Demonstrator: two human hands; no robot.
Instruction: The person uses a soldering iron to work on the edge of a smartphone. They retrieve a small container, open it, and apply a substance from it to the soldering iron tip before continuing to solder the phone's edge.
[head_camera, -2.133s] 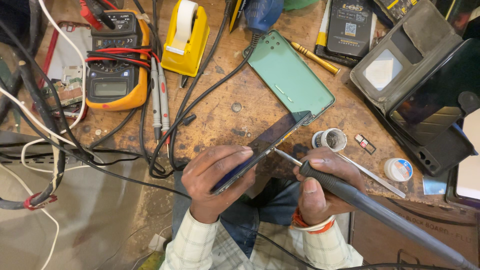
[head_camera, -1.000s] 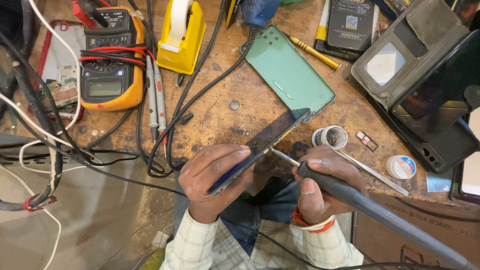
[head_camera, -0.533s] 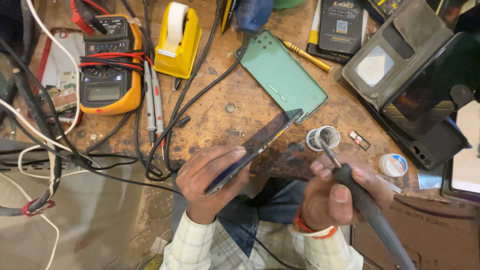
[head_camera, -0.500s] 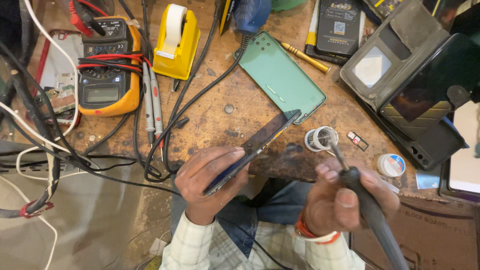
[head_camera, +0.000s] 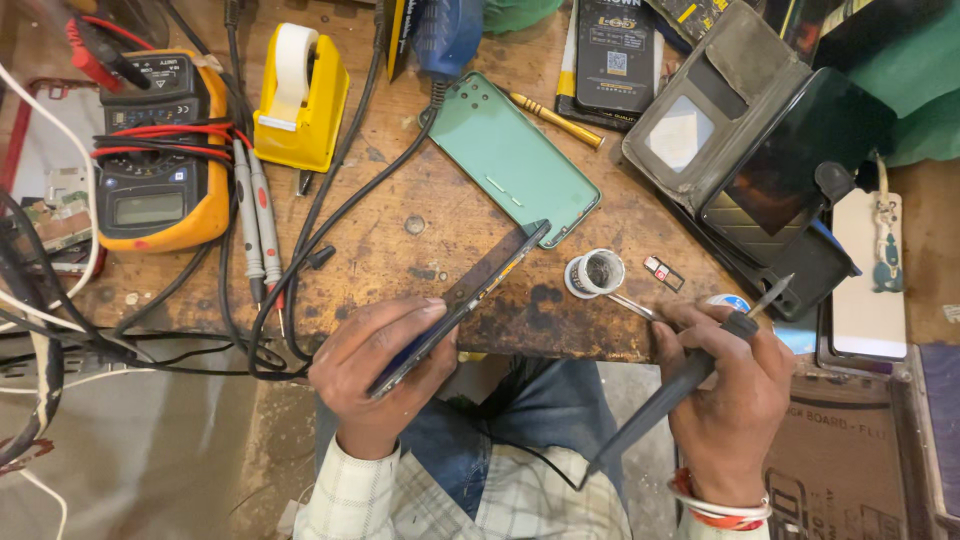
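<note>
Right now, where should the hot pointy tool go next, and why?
Probably back toward the phone's top edge. The right hand holds the soldering iron with its tip pointing away over the bench, apart from the phone. The left hand holds the phone tilted on edge, its upper end near the little tin, so a short swing left would likely reach it.

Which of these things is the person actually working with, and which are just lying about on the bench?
In use:
left hand holding phone
right hand holding soldering iron

Lying about:
green back cover
multimeter
yellow tape dispenser
small round tin
wallet case
</note>
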